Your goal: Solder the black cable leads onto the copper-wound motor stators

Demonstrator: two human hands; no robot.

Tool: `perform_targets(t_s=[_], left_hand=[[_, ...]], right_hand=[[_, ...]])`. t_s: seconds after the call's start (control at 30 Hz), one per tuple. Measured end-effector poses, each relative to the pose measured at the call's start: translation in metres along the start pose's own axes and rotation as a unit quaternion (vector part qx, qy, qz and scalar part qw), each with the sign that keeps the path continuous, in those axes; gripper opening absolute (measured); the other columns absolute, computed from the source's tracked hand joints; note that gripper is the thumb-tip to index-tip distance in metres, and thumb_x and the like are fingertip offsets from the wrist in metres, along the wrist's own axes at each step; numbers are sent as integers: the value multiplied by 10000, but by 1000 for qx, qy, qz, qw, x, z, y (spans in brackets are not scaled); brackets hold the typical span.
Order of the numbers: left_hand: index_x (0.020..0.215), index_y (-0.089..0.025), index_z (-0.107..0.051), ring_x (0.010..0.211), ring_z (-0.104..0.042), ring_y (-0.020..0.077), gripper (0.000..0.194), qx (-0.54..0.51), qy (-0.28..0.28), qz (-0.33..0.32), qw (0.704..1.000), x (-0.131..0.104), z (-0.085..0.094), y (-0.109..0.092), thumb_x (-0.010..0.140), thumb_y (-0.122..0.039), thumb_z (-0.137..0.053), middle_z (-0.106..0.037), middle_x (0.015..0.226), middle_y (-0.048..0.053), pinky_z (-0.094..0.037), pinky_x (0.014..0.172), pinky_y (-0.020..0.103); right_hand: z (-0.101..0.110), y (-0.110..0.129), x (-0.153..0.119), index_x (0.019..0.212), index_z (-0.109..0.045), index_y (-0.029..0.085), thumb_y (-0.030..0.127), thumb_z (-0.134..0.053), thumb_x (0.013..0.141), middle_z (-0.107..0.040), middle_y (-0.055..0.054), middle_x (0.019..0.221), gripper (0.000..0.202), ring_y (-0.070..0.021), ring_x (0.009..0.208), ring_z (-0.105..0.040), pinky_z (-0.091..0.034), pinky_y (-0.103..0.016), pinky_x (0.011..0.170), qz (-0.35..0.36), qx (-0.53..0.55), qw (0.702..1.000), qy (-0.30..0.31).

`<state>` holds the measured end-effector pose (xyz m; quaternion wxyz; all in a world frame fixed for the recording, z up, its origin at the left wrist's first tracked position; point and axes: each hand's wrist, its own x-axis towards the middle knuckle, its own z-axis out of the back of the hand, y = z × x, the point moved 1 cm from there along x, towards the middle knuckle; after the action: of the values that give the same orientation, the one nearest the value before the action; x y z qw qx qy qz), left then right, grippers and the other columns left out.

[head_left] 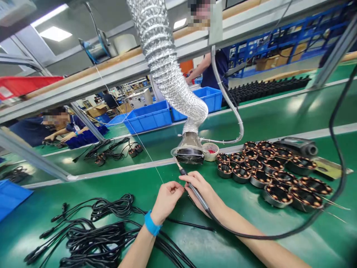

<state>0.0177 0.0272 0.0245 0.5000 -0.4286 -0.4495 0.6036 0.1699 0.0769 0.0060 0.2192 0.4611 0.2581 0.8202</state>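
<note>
My right hand (205, 191) is closed around a soldering iron (198, 195), whose tip points up and away toward the mouth of a fume hood (190, 150). Beside it, my left hand (169, 197), with a blue wristband (152, 223), is pinched shut at a thin solder wire (147, 152). That wire runs down from a spool (97, 46) on the shelf and disappears behind the left hand. The fingertips of both hands nearly meet, and whatever else lies between them is hidden. Black cables (95, 238) lie bundled left of my hands, with one end reaching beneath them.
Several copper-wound stators (277, 193) stand grouped at right, near a small white pot (211, 152). A silver duct (164, 56) hangs overhead. Blue bins (150, 117) sit behind the bench rail. The iron's cord loops across the right side. Co-workers are beyond the bench.
</note>
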Motion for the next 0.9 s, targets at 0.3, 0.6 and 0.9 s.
perform_targets(t_s=[0.3,0.6,0.9], left_hand=[[726,-145,-586,450,-193,37,332,-90,39,96,991,0,2,2,740,-450,-717,-329,543,-89,-111,425,199],[699,-158,-559,444,-184,42,364,-119,17,102,987,5,-2,11,707,-475,-739,-312,520,-101,-91,432,232],[678,-141,-606,440,-217,47,284,-100,-2,105,989,7,1,6,706,-408,-700,-330,489,-94,-130,447,238]], right_hand=[[-2,-1,-6,1301,-533,249,125,-452,931,-522,-70,1067,398,-149,902,-591,-530,-291,829,-15,-1,1000,3],[1,3,-6,1259,-553,262,125,-487,938,-527,-58,1059,355,-144,860,-633,-541,-281,802,-19,12,1000,-15],[0,-4,-5,1237,-566,277,149,-536,923,-525,-58,1070,341,-136,787,-652,-572,-292,774,-49,23,998,-31]])
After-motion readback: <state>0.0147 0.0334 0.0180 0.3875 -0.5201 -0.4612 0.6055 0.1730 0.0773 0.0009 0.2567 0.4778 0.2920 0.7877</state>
